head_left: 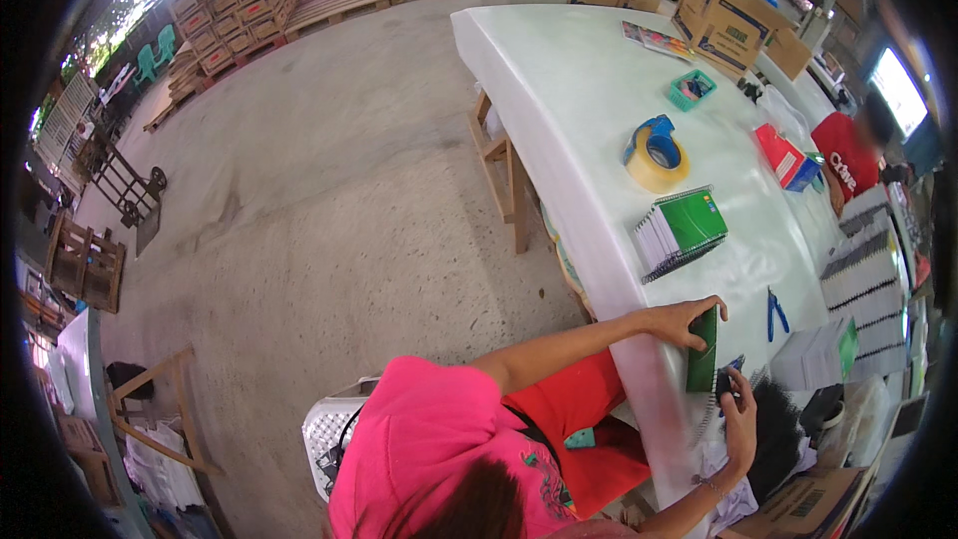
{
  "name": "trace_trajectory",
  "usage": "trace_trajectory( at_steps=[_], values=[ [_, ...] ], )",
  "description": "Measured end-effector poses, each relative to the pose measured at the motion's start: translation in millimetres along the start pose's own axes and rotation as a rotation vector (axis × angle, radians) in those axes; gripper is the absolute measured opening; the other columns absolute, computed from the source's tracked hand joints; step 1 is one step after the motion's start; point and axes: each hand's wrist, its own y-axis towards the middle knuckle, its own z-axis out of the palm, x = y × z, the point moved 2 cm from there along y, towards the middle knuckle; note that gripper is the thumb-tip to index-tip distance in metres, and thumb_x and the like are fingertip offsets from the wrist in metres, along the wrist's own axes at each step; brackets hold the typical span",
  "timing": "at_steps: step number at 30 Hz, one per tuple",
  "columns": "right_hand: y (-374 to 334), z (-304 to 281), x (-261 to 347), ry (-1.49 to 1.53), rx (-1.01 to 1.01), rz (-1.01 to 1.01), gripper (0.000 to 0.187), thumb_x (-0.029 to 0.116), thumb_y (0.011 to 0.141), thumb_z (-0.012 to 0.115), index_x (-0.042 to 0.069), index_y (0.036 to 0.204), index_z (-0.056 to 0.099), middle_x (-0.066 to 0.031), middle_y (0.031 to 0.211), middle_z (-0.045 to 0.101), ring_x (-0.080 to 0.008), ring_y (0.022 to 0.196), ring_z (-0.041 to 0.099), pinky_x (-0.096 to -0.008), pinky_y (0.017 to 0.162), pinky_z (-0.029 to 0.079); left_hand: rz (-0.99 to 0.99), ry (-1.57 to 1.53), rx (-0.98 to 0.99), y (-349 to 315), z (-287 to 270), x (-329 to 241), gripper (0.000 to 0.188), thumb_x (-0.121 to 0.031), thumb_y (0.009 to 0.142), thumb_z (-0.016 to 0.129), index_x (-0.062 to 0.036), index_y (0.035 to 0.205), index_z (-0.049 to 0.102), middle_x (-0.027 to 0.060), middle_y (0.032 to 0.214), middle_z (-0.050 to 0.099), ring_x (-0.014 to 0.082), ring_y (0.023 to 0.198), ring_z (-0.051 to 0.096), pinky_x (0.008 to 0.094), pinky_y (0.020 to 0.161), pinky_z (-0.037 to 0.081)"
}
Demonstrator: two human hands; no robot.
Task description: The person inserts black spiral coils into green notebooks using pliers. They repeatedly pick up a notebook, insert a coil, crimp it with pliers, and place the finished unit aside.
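Observation:
My left hand (685,323) is closed around the upper end of a green spiral notebook (703,357), which stands on edge near the table's front side. Fingers bent, my right hand (739,421) grips a small black-and-blue hand tool (727,379) at the notebook's lower end; its exact kind is too small to tell. A loose length of wire coil (708,417) trails down from that end. Farther up the table sits a stack of green-covered spiral notebooks (689,228). Blue-handled pliers (776,315) lie to the right of my hands.
Along the white table (559,90) are a tape dispenser (658,155), a teal basket (692,89) and a red-and-blue box (788,157). Piles of notebooks (866,289) line the right. A person in red (846,148) sits across. An opened carton (806,504) is near my right arm.

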Motion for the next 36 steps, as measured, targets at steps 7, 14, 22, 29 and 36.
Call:
trace_trajectory(
  at_steps=[7, 14, 22, 29, 36],
  values=[
    [-4.1, 2.5, -27.1, 0.252, 0.143, -0.157, 0.091, 0.070, 0.091, 0.051, 0.000, 0.148, 0.039, -0.0135, 0.145, 0.045, -0.0235, 0.129, 0.046, -0.0352, 0.105, 0.038, -0.011, -0.008, -0.005, 0.9, 0.8, -0.8, 0.060, -0.011, 0.078, 0.075, -0.0107, 0.126, 0.038, 0.0093, 0.090, 0.057, 0.0201, 0.085, 0.056, 0.0358, 0.075, 0.047],
    [-6.7, 2.2, -25.8, 0.306, 0.121, -0.086, 0.071, 0.051, 0.100, 0.048, 0.002, 0.150, 0.036, -0.0104, 0.149, 0.041, -0.0199, 0.130, 0.044, -0.0340, 0.102, 0.041, 0.023, -0.036, -0.021, 0.0, 0.9, 4.2, 0.055, -0.011, 0.079, 0.074, -0.0086, 0.122, 0.039, 0.0101, 0.094, 0.057, 0.0205, 0.089, 0.056, 0.0360, 0.077, 0.047],
    [1.7, -19.3, -36.6, 0.720, -0.028, -0.228, 0.053, 0.040, 0.097, 0.054, 0.001, 0.133, 0.057, -0.0137, 0.135, 0.056, -0.0217, 0.117, 0.056, -0.0339, 0.098, 0.045, -0.011, 0.015, -0.038, 0.1, 3.4, 14.1, 0.054, -0.016, 0.082, 0.071, -0.0083, 0.125, 0.038, 0.0120, 0.101, 0.056, 0.0216, 0.096, 0.056, 0.0378, 0.084, 0.046],
    [10.1, -10.9, -29.6, 0.785, -0.092, -0.180, 0.043, 0.034, 0.094, 0.060, -0.006, 0.109, 0.068, -0.0121, 0.117, 0.066, -0.0193, 0.110, 0.057, -0.0315, 0.101, 0.040, -0.072, 0.100, -0.015, 2.2, 2.7, 12.4, 0.058, -0.022, 0.084, 0.072, -0.0097, 0.129, 0.038, 0.0130, 0.102, 0.056, 0.0243, 0.098, 0.056, 0.0396, 0.087, 0.046],
    [3.6, -12.0, -11.4, 0.326, -0.183, -0.027, 0.026, 0.027, 0.088, 0.071, 0.001, 0.094, 0.070, -0.0052, 0.107, 0.066, -0.0108, 0.088, 0.054, -0.0251, 0.074, 0.043, -0.150, 0.082, -0.002, -0.6, -3.1, 4.4, 0.052, -0.022, 0.084, 0.072, -0.0097, 0.125, 0.041, 0.0081, 0.109, 0.050, 0.0181, 0.105, 0.049, 0.0339, 0.096, 0.039]
  ],
)
